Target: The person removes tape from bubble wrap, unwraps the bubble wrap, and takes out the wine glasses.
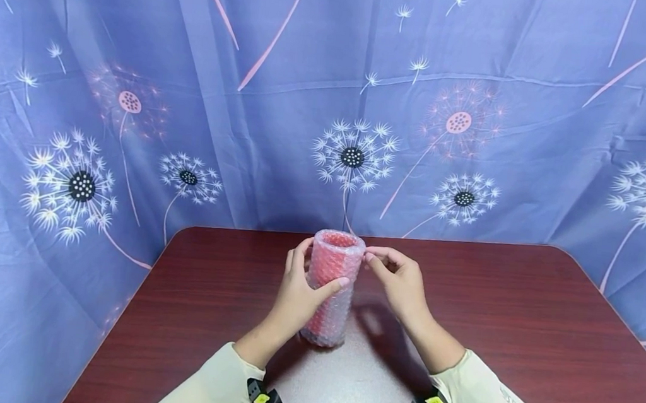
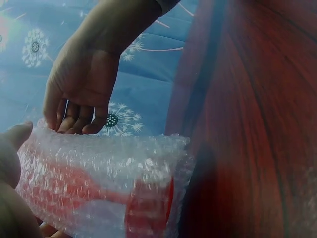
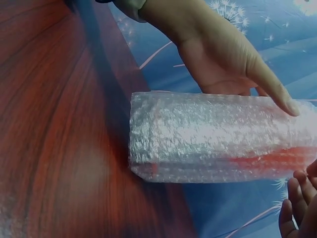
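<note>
A roll of bubble wrap (image 1: 333, 303) stands upright on the table, wound around a red object. In the left wrist view the red object (image 2: 148, 208) shows blurred through the plastic, with a wide part, a thin stem and a broad end, like a goblet. My left hand (image 1: 300, 291) grips the roll from its left side, thumb across the front and fingers behind. At the top right rim, my right hand (image 1: 403, 287) pinches the edge of the wrap between thumb and index finger. Its other fingers are loosely bent, apart from the roll.
The dark red wooden table (image 1: 518, 331) has rounded far corners. A blue cloth with dandelion prints (image 1: 280, 160) hangs behind and beside it. Black devices with yellow labels (image 1: 435, 402) sit at both wrists, by the pale sleeves.
</note>
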Demonstrator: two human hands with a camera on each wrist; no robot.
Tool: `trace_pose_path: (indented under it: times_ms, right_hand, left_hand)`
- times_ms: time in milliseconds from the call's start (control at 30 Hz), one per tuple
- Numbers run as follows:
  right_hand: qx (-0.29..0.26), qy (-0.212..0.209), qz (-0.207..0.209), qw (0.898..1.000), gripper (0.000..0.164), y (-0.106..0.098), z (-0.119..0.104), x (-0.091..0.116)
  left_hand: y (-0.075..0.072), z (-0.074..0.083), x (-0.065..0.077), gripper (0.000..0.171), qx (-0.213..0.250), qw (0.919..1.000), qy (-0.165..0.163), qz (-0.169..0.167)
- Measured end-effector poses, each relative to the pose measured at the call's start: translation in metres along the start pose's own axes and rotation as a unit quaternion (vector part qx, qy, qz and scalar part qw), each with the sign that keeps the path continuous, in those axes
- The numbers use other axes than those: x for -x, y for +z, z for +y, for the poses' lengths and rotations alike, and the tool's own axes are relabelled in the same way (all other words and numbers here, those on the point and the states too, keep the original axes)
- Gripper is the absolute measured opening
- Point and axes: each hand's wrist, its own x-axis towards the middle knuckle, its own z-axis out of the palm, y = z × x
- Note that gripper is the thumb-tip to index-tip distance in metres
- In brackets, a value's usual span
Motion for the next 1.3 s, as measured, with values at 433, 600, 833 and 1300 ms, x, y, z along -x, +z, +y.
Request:
trace_pose_path:
  times_ms: [433, 600, 833, 1300]
  right_hand:
    - [0.028, -0.006, 0.015, 0.999, 0.016, 0.0004, 0.0006, -0.0006]
    - [0.032, -0.005, -0.017, 0.999, 0.018, -0.0023, -0.0039, 0.0]
    - [0.005, -0.003, -0.041, 0.999, 0.019, -0.0051, -0.0083, -0.0003]
    - [0.012, 0.005, -0.042, 0.999, 0.022, -0.0084, -0.0036, -0.006]
  left_hand:
    - [-0.0005, -0.0018, -0.0011, 0.087, 0.028, 0.9993, 0.0, -0.026]
    - [-0.0011, -0.004, -0.002, 0.082, 0.036, 0.9991, -0.013, -0.017]
    - [-0.0037, -0.0038, -0.0045, 0.08, 0.043, 0.9988, -0.018, 0.013]
    - [-0.0032, -0.0041, -0.0034, 0.082, 0.046, 0.9988, -0.019, -0.003]
